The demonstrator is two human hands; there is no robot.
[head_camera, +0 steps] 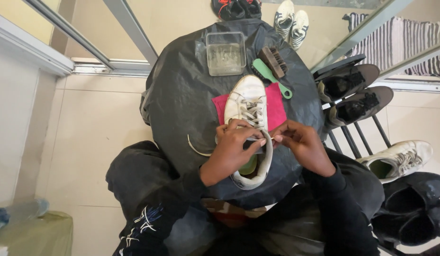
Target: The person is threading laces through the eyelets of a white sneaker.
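Note:
A white sneaker with pale laces lies toe-away on a pink cloth, on a small round table covered in black plastic. My left hand rests over the shoe's opening, fingers pressed on the tongue and the upper eyelets. My right hand pinches the end of the shoelace at the shoe's right side. A loose lace end curls on the plastic to the left.
A clear plastic box, a green-handled brush and a brown brush sit at the table's far side. A shoe rack with dark shoes stands at the right; a white sneaker and black shoes lie below it. Striped sneakers sit beyond.

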